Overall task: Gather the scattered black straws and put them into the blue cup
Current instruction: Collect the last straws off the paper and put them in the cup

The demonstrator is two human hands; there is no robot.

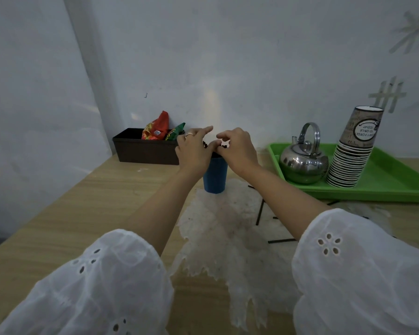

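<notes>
Grip: left hand [194, 151] and right hand [237, 151], both pinched narrow on one bundle of black straws [205, 144], probably steadying it as it enters the one blue cup [215, 176] directly below. Table [82, 201]: about five loose straws [260, 212], right of the cup, some partly hidden. Green tray [385, 176]: one kettle [302, 165], one paper-cup stack [348, 163].

Arms outstretched; left grip [194, 151], right grip [237, 148] touching, both pinching black straws [205, 144].

Plain corner, wooden table [82, 201].
Pale grey-blue walls [252, 56] meet far left; tape marks [387, 95] sit far right; a faint light patch [209, 102] shows mid-wall.
</notes>
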